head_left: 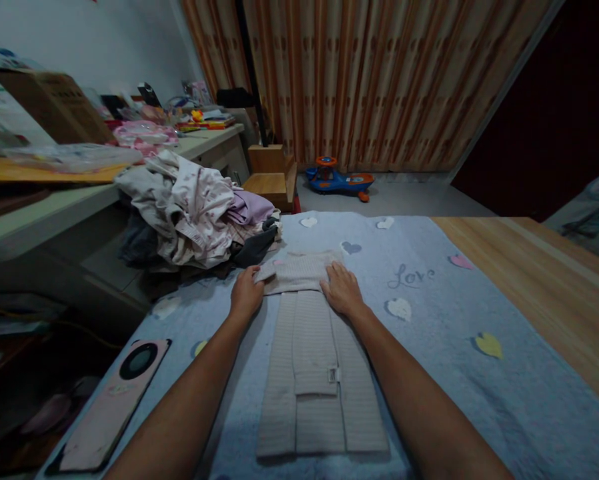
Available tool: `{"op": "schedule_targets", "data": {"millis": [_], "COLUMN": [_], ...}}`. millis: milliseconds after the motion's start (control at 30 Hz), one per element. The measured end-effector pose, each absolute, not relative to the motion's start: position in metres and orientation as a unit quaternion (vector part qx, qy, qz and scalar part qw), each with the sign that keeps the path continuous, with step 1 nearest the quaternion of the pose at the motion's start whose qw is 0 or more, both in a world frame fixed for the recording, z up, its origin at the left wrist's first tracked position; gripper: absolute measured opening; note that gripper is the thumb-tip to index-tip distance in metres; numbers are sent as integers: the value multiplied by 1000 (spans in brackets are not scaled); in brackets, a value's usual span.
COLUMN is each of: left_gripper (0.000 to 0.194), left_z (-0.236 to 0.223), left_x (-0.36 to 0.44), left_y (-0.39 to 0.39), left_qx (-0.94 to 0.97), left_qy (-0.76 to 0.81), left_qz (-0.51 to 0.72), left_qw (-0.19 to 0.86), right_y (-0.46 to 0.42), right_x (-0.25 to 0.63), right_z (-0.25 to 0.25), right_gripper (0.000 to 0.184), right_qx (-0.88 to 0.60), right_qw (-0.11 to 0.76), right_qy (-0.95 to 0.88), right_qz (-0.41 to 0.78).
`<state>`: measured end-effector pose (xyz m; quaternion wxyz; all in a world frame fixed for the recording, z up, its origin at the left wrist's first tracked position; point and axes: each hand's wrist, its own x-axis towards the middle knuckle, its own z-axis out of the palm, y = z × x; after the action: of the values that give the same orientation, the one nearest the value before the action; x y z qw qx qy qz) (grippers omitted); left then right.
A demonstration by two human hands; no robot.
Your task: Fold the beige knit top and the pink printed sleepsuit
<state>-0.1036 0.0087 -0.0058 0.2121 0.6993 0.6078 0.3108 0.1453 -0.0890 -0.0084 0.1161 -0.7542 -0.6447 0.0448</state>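
On the blue blanket, our two hands pinch the ribbed garment's folded far end; uneven pulling could skew its neat panels.

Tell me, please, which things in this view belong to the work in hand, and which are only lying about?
In the work: ribbed garment, touched by left hand and right hand; blanket beneath; perhaps the clothes pile, untouched.

Apparently just lying about: phone; blue ride-on toy; cardboard box.
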Motion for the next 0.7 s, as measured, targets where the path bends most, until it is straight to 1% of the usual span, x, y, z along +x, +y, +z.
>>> {"op": "schedule_targets", "data": {"millis": [100,167,267,533,700], "left_gripper": [24,24,29,34,32], "left_z": [-11,-13,-14,5,25], "left_x": [-109,-112,-114,-113,-110], "left_y": [17,21,23,9,-7], "left_qx": [592,508,396,275,292], "left_qy": [610,590,558,515,467], "left_qz": [426,512,593,644,647], "left_qw": [310,364,424,494,527], "right_y": [-82,-78,-73,-68,-65], "right_x": [151,154,155,152,153], "right_z": [-1,2,-1,-8,-3], "right_gripper": [44,43,49,61,61], "right_qx": [-760,-766,-760,-755,-759], "right_qw": [119,121,117,87,77], "right_qy": [-638,-630,-638,-643,-639], "right_qz": [41,44,48,92,104]}}
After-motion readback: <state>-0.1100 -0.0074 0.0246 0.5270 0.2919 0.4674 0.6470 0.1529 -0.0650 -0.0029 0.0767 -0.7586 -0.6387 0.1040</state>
